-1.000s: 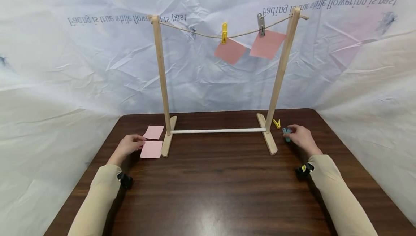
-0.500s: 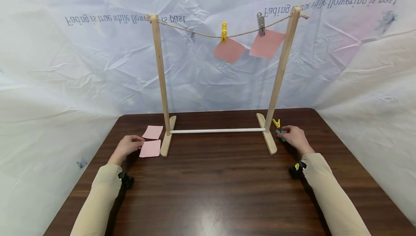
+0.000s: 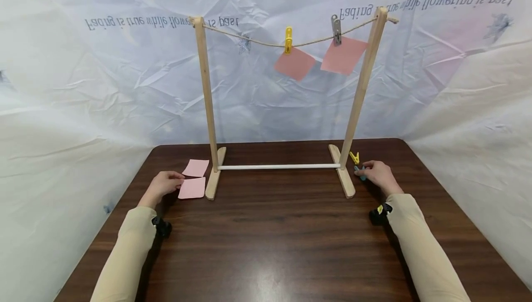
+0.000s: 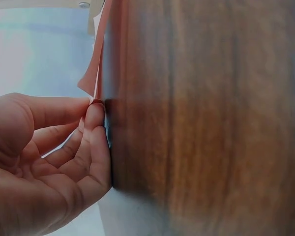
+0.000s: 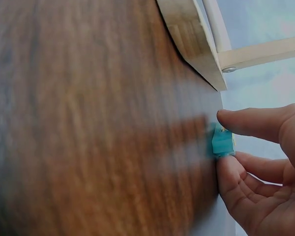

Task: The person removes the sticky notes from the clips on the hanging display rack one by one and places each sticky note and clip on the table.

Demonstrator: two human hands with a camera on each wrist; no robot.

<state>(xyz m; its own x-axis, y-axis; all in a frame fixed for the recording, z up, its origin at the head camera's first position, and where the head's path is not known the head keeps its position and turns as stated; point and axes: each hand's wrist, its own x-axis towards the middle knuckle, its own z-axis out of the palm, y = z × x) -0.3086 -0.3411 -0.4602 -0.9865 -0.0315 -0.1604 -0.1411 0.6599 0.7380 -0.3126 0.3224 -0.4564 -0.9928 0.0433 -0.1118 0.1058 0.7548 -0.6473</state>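
At the left of the table my left hand [image 3: 163, 186] pinches the edge of the nearer pink paper square [image 3: 192, 188] between thumb and fingers. In the left wrist view the paper [image 4: 95, 69] rises slightly off the table at the pinched corner. A second pink square [image 3: 196, 168] lies just behind it. On the right, my right hand [image 3: 380, 176] holds a teal clothespin [image 3: 360, 172] low at the table. The right wrist view has the clothespin [image 5: 223, 141] between thumb and fingertips. A yellow clothespin [image 3: 354, 157] lies just beyond.
A wooden frame [image 3: 361, 94] with a white crossbar [image 3: 278, 166] stands at the back of the table [image 3: 266, 237]. From its rope [image 3: 245, 39] hang two pink squares, one under a yellow clothespin [image 3: 288, 39], one under a grey clothespin [image 3: 336, 29].
My right hand has shifted a little to the left, and the teal clothespin has moved and turned with it. The left hand and the nearer paper have barely moved.
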